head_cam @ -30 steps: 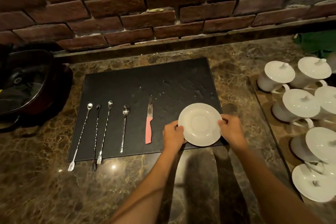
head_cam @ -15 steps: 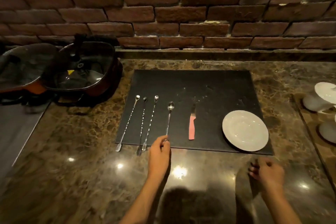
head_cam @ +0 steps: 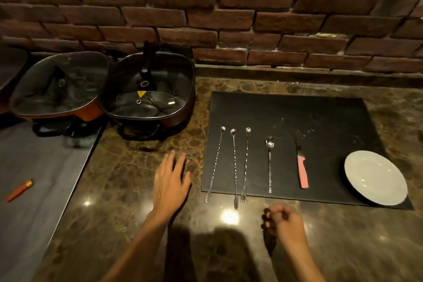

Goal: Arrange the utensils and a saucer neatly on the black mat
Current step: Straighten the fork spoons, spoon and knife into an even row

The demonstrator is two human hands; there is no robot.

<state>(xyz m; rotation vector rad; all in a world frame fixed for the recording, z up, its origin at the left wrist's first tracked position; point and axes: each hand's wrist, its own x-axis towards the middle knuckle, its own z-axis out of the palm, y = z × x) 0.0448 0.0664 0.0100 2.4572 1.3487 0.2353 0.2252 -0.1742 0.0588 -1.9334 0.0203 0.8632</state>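
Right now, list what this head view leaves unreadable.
- Right hand: curled shut, so any contents are hidden by its own fingers.
- Utensils inside the pan: blurred by glass lid glare.
- Knife blade: lost against the black mat.
- Red object: too small to identify.

Three twisted bar spoons (head_cam: 233, 165), a teaspoon (head_cam: 270, 162), a pink-handled knife (head_cam: 302, 171) and a white saucer (head_cam: 375, 177) are lying side by side on the black mat (head_cam: 297, 117).
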